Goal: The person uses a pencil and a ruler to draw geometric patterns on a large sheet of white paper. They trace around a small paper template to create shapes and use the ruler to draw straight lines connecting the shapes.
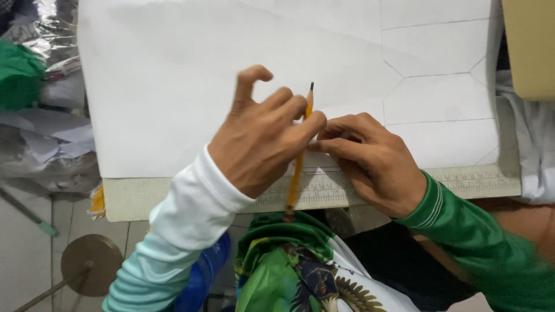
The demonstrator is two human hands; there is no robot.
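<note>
Yellow pencil (299,156) pinched in the left hand (260,141), black tip poking up past the knuckles, blunt end hanging down below the palm over the table edge. Fingers curled tight round the shaft, except the little finger – cocked up and free. Right hand (370,162) just beside it, fingertips (324,141) bunched narrow and touching the left fingers right at the pencil, palm flat on the sheet. Under both sets of fingers – big white paper (173,86) with pencilled pattern lines (439,74) off to the right of the right knuckles. Below the palms, a pale ruler (474,182) along the paper's near edge, partly covered by the right wrist. Green cloth (20,72) and crinkled plastic well off past the left hand.
</note>
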